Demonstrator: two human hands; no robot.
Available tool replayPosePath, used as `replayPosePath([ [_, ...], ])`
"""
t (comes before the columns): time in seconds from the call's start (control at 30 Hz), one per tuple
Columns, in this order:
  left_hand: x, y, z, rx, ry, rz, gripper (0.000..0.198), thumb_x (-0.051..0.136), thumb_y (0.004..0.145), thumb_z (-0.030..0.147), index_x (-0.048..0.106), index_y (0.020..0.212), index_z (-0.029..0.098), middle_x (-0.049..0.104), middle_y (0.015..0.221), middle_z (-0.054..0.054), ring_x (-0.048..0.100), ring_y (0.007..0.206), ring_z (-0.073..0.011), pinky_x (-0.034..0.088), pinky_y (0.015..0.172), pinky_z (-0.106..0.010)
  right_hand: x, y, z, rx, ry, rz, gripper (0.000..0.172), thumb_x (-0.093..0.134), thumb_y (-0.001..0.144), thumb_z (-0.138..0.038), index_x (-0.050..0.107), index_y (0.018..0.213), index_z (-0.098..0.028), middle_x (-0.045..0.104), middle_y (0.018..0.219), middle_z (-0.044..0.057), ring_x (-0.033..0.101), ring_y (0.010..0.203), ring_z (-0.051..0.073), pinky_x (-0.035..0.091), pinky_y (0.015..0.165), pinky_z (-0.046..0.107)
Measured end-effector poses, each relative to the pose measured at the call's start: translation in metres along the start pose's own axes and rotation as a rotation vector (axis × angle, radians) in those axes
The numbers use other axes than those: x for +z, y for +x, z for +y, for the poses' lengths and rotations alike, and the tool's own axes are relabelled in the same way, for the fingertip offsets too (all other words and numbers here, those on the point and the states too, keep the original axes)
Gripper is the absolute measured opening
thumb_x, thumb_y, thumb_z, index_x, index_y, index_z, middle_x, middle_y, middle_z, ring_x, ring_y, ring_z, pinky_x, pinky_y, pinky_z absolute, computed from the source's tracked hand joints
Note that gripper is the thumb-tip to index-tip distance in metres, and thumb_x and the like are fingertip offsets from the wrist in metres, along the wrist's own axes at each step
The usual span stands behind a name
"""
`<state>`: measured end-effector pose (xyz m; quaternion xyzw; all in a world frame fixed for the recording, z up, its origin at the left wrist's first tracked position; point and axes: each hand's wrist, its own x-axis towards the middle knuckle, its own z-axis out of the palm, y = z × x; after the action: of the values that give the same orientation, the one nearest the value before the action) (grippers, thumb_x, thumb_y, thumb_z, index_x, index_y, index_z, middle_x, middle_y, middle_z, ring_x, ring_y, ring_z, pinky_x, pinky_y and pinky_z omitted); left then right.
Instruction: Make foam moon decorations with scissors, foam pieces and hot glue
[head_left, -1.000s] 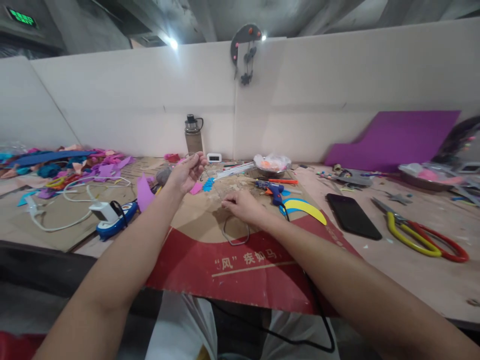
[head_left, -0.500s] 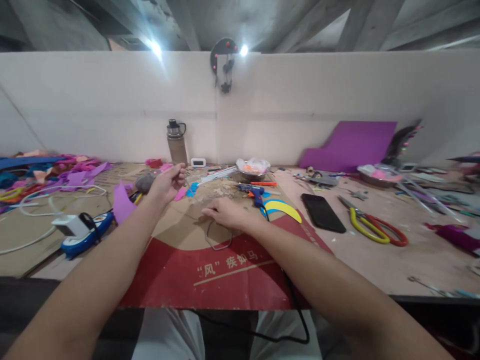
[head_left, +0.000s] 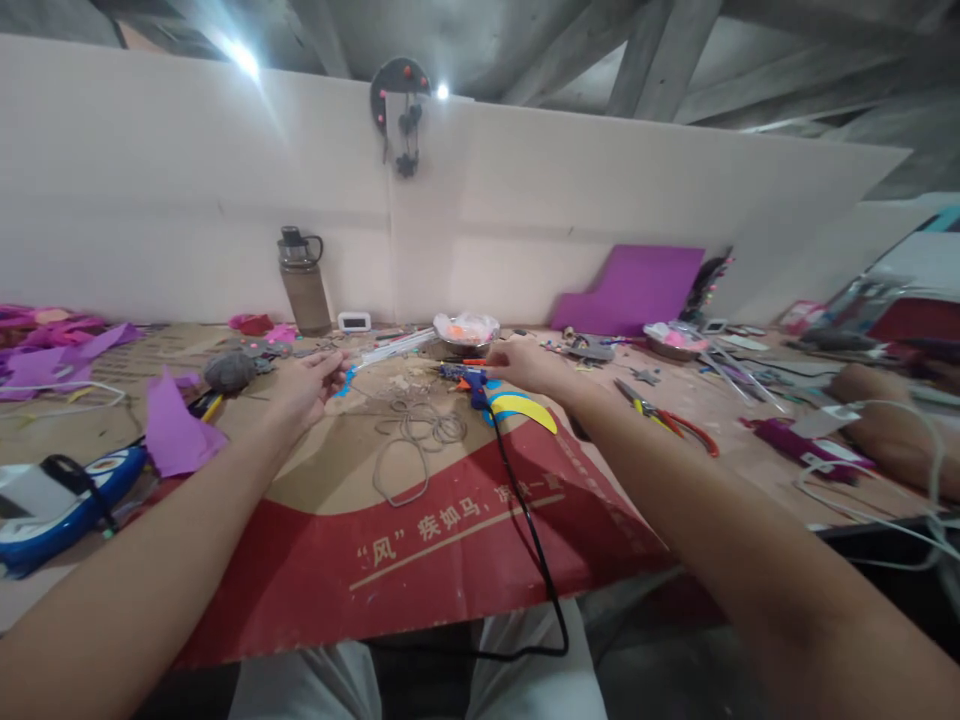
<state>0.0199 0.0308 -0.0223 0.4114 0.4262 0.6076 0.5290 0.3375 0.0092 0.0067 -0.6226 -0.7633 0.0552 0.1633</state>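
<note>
My left hand (head_left: 306,387) hovers over the brown and red cardboard sheet (head_left: 450,540), fingers pinched on the end of a thin grey wire (head_left: 416,432). The rest of the wire lies in loose coils on the cardboard. A small blue foam piece (head_left: 347,380) lies by my fingertips. My right hand (head_left: 525,362) reaches out farther back, fingers loosely spread and empty, just right of the blue glue gun (head_left: 466,377). The gun's black cord (head_left: 534,540) runs off the table's front edge. A yellow foam crescent (head_left: 523,408) lies under my right wrist.
A metal bowl with a plastic bag (head_left: 465,332), a water bottle (head_left: 302,282) and a purple foam sheet (head_left: 630,290) stand along the back wall. Red and yellow handled cutters (head_left: 671,422) lie right. Purple scraps (head_left: 174,432) and a blue device (head_left: 60,500) lie left. Another person's arm (head_left: 892,440) rests far right.
My head has turned right and tilted. My right hand left the wire loop and moved back toward the glue gun. My left hand dropped lower; the wire now lies in coils.
</note>
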Motion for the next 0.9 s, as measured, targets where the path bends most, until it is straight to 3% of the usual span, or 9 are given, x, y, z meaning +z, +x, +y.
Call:
replayPosePath([
  [0.17,0.001,0.0,-0.003,0.013,0.057,-0.021,0.01,0.062,0.081,0.011,0.07,0.075,0.01,0.063,0.062,-0.003,0.052,0.047,-0.0048,0.04,0.044,-0.013,0.009,-0.003,0.048,0.17,-0.191,-0.279,0.049,0.077,0.066,-0.028,0.068,0.113,-0.015,0.069,0.109,0.011,0.062,0.095,0.023,0.042,0.072,0.026],
  [0.33,-0.002,0.003,-0.007,0.012,0.09,-0.075,0.009,0.065,0.08,0.013,0.071,0.075,0.009,0.062,0.063,-0.003,0.051,0.048,-0.0039,0.039,0.046,-0.013,0.023,-0.001,0.061,0.238,-0.14,-0.325,0.066,0.081,0.062,-0.028,0.062,0.124,-0.012,0.068,0.112,0.013,0.063,0.098,0.025,0.045,0.073,0.027],
  [0.4,-0.003,0.004,-0.008,0.008,0.102,-0.098,0.01,0.064,0.08,0.014,0.071,0.075,0.009,0.062,0.064,-0.003,0.051,0.048,-0.0039,0.039,0.046,-0.013,0.022,-0.001,0.063,0.256,-0.114,-0.33,0.061,0.08,0.062,-0.027,0.065,0.119,-0.012,0.07,0.107,0.012,0.064,0.093,0.024,0.045,0.069,0.026],
  [0.57,-0.003,0.005,-0.008,0.006,0.111,-0.097,0.009,0.064,0.08,0.013,0.071,0.075,0.01,0.063,0.064,-0.003,0.051,0.047,-0.004,0.039,0.045,-0.013,0.019,-0.005,0.069,0.277,-0.039,-0.358,0.024,0.075,0.068,-0.026,0.073,0.09,-0.015,0.071,0.083,0.005,0.062,0.073,0.016,0.043,0.06,0.023],
  [0.73,-0.001,0.003,-0.006,0.002,0.081,-0.084,0.005,0.069,0.077,0.012,0.071,0.073,0.01,0.063,0.062,-0.004,0.051,0.046,-0.0042,0.039,0.043,-0.013,0.01,-0.012,0.081,0.382,0.175,-0.279,0.02,0.069,0.073,-0.023,0.069,0.091,-0.014,0.069,0.076,0.005,0.059,0.061,0.013,0.045,0.055,0.023],
  [0.9,0.004,-0.003,-0.004,-0.035,0.06,-0.207,0.006,0.067,0.078,0.012,0.072,0.076,0.009,0.062,0.065,-0.004,0.05,0.049,-0.004,0.04,0.045,-0.012,-0.012,-0.019,0.073,0.384,0.497,-0.121,0.026,0.068,0.073,-0.018,0.068,0.099,-0.012,0.071,0.08,0.008,0.064,0.067,0.016,0.05,0.058,0.024],
])
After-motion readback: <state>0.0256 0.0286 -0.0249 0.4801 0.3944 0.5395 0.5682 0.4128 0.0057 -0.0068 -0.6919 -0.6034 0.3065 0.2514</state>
